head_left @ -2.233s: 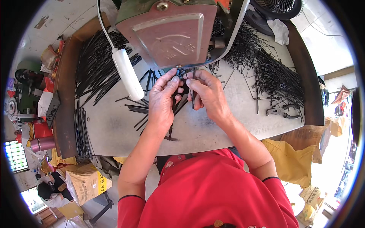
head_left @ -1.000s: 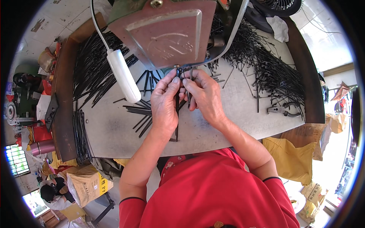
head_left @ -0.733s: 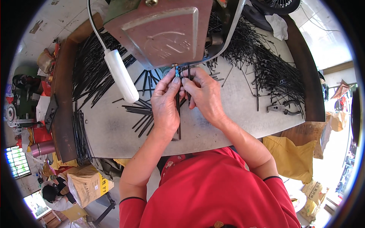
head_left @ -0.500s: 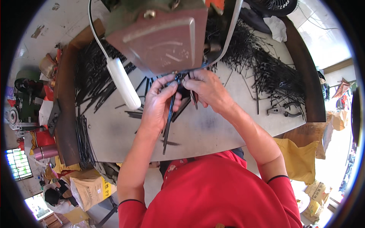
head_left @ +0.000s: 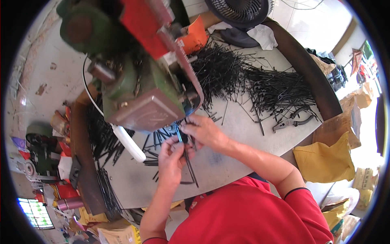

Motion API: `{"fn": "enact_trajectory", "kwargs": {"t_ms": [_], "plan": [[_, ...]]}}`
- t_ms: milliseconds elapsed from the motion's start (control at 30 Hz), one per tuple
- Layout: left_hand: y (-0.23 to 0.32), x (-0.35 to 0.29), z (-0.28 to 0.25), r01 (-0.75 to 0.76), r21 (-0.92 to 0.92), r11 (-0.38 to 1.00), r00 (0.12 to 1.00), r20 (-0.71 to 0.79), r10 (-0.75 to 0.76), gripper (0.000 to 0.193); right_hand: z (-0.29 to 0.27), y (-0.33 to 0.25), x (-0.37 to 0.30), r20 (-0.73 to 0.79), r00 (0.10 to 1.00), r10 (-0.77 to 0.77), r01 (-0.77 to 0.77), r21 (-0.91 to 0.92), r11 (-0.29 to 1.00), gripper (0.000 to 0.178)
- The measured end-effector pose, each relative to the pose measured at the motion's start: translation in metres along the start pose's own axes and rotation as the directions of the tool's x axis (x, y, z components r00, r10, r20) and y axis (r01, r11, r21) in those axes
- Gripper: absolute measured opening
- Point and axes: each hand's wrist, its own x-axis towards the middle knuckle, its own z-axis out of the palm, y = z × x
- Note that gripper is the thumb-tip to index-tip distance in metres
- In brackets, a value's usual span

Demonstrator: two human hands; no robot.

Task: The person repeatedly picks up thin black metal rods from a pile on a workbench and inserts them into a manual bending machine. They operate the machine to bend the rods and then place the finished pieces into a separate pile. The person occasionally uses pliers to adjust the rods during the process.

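Note:
My left hand (head_left: 171,157) is closed around a few long, thin black rods (head_left: 190,167), whose lower ends stick out toward the table's front edge. Right beside it, just under the head of a green and maroon machine (head_left: 148,107), my right hand (head_left: 204,131) pinches another thin dark rod, mostly covered by the fingers. The upper ends of the left hand's rods reach the lit spot below the machine head. Loose black rods (head_left: 151,140) lie behind the left hand. What the rod tips touch under the machine cannot be made out.
A white tube lamp (head_left: 129,144) hangs left of the hands. Heaps of black rods (head_left: 280,91) cover the table's far right, others (head_left: 107,140) the left. Grey-handled pliers (head_left: 291,121) lie at the right edge. A black fan (head_left: 239,11) and white cloth (head_left: 263,36) are at the back.
The whole view has tilted and shifted, so the machine appears farther left and more of its top shows. Both hands stay together under the machine head, still gripping rods.

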Motion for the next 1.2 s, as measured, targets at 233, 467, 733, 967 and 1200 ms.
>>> {"fn": "enact_trajectory", "kwargs": {"t_ms": [233,467,733,967,1200], "plan": [[-0.007,-0.014,-0.003,-0.068,0.059,0.996,0.998,0.002,0.068,0.027,0.003,0.007,-0.007,0.065,0.991,-0.113,0.112,0.031,0.993,0.030],[-0.013,-0.015,-0.019,0.108,-0.129,0.986,0.979,0.184,-0.083,0.040,-0.010,0.010,-0.019,0.071,0.997,-0.035,0.031,0.061,0.998,0.028],[-0.023,-0.019,-0.010,-0.017,0.081,0.997,0.995,0.096,0.009,0.033,-0.002,0.018,-0.027,-0.028,0.999,-0.037,0.040,0.088,0.995,0.033],[-0.025,-0.022,-0.006,-0.409,0.597,0.690,0.903,0.156,0.400,0.026,-0.011,0.015,-0.021,0.087,0.995,0.046,-0.055,0.107,0.993,0.031],[-0.012,-0.011,-0.028,0.143,0.084,0.986,0.983,0.103,-0.151,0.029,-0.016,0.014,-0.026,0.101,0.994,0.049,-0.064,0.153,0.986,0.026]]}}
